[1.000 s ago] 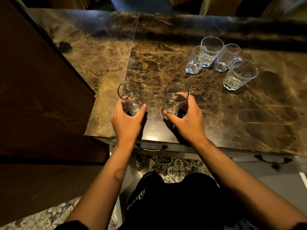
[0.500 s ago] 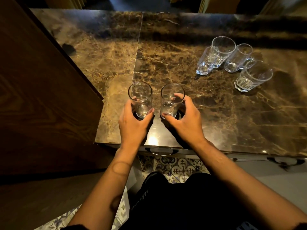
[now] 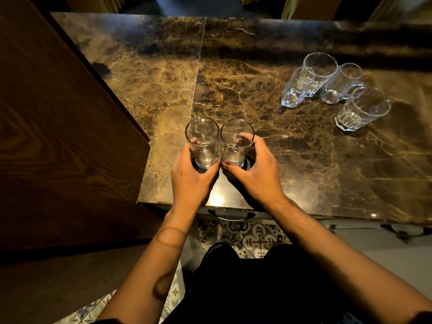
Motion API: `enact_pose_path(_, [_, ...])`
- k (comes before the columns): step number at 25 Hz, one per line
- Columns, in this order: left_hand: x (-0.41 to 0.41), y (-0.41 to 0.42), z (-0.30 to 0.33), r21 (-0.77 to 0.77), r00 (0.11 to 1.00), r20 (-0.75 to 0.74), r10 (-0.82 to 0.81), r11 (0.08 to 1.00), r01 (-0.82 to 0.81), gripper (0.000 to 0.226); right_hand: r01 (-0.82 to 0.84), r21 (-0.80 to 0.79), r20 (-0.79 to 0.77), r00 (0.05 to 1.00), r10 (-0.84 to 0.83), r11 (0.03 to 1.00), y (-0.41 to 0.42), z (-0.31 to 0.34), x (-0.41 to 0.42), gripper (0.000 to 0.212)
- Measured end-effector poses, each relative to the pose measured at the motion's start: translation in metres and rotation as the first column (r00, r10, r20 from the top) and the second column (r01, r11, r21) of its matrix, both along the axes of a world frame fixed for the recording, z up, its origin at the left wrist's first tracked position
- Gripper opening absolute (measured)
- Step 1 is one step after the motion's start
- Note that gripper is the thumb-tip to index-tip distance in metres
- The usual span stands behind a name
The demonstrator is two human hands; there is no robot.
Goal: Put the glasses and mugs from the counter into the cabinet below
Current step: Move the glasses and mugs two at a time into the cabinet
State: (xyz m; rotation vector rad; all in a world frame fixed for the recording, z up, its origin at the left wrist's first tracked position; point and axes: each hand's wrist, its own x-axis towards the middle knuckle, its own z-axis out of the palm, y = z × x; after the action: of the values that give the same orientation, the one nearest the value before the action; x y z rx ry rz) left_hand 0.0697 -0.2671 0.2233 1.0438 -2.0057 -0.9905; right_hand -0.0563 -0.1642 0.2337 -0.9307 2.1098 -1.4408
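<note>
Two clear tumblers stand side by side and touching near the front edge of the brown marble counter (image 3: 292, 164). My left hand (image 3: 190, 181) grips the left glass (image 3: 203, 139) round its base. My right hand (image 3: 256, 171) grips the right glass (image 3: 236, 140), fingers curled behind it and thumb in front. At the back right stands a cluster of several more clear pieces: a tall glass (image 3: 319, 71), a small glass (image 3: 294, 90), a handled mug (image 3: 340, 83) and a faceted tumbler (image 3: 362, 111).
A dark wooden panel (image 3: 58, 136) rises at the left, flush with the counter's edge. Below the front edge are drawer handles (image 3: 230, 215). Patterned floor tiles (image 3: 254, 239) and my dark-clad legs show underneath.
Both hands have slid their glasses toward each other; the two tumblers, apart a second ago, now touch. The view has shifted a little to the left.
</note>
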Motion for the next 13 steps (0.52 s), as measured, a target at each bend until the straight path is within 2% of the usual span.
enact_pose_path(6, [0.0, 0.001, -0.002, 0.031, 1.0, 0.003, 0.017, 0.999, -0.017, 0.055, -0.022, 0.027, -0.028, 0.999, 0.022, 0.999, 0.003, 0.001, -0.004, 0.076])
enact_pose_path(9, [0.003, 0.007, -0.005, 0.11, 0.997, -0.035, 0.071, 0.992, -0.066, 0.059, -0.045, 0.055, -0.08, 0.996, 0.049, 0.997, 0.01, -0.002, -0.009, 0.08])
enact_pose_path(13, [0.007, 0.037, -0.002, 0.093, 0.983, -0.043, 0.178, 0.98, -0.173, 0.052, -0.061, 0.044, -0.096, 0.993, 0.065, 0.997, 0.029, -0.01, -0.025, 0.075])
